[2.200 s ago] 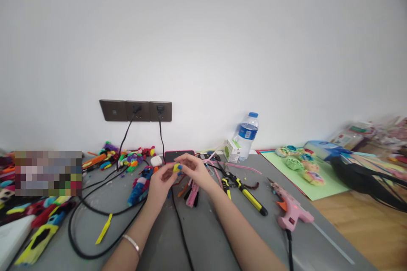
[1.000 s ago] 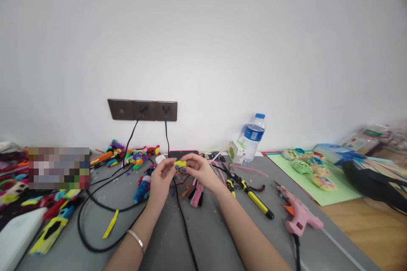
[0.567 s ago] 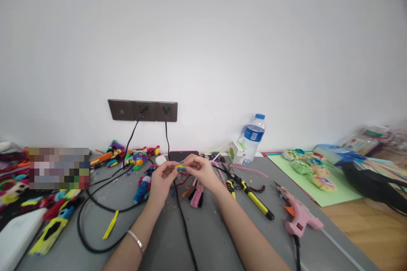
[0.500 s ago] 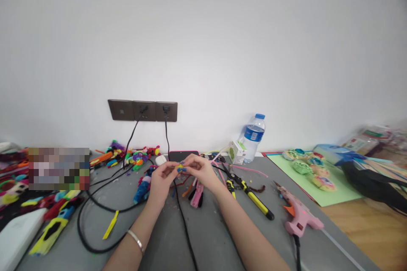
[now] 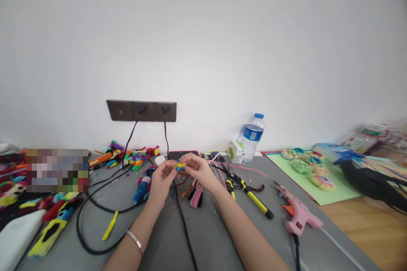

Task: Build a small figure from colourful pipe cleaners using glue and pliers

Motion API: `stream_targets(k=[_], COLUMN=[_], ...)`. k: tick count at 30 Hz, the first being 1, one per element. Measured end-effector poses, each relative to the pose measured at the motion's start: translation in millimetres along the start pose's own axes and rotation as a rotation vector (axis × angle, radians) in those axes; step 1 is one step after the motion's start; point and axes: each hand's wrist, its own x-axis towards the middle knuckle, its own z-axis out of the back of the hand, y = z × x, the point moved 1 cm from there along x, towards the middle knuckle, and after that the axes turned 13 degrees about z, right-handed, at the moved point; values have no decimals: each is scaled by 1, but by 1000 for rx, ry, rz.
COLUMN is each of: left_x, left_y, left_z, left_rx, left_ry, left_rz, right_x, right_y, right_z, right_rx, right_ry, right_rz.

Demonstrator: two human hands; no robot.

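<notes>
My left hand and my right hand meet above the grey table, thumbs and forefingers pinched. Between their fingertips is a small yellow piece, which looks like bent pipe cleaner. Blue spots show at the thumb tips, probably nail polish. Just below the hands lies a pink and black fuzzy bundle. A blue fuzzy bundle is left of my left wrist. Pliers with yellow and black handles lie right of my right hand.
A pink glue gun rests at the right, near green paper bearing fabric-like flowers. A water bottle and small box stand by the wall. Black cables loop across the table. Colourful pipe cleaners crowd the left.
More of the yellow piece shows between my fingertips, as the fingers have shifted slightly. The whole view has moved a little; the things on the table have stayed put.
</notes>
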Motion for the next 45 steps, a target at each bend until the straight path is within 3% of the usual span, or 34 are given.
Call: stream_targets(k=[7,15,23,27,33,40,45], left_x=[-1,1,0,-1,0,0,0], left_y=[-2,0,-1,-1,-2,-6,-5], left_z=[0,3,3,1,3,3,3], left_rx=[26,123,62,1,11,38,56], left_ry=[-5,32,3,22,54,27,39], left_rz=[29,-97,-54,-4,14,34,-24], right_x=[-1,0,0,0,0,-1,-1], right_y=[-1,0,1,1,5,5,7], right_z=[1,7,1,3,3,0,1], right_rx=[41,88,-15,-61,-90,-29,-27], right_ry=[-62,-59,-9,-17,9,1,21], right_rz=[-95,-185,52,96,87,-29,18])
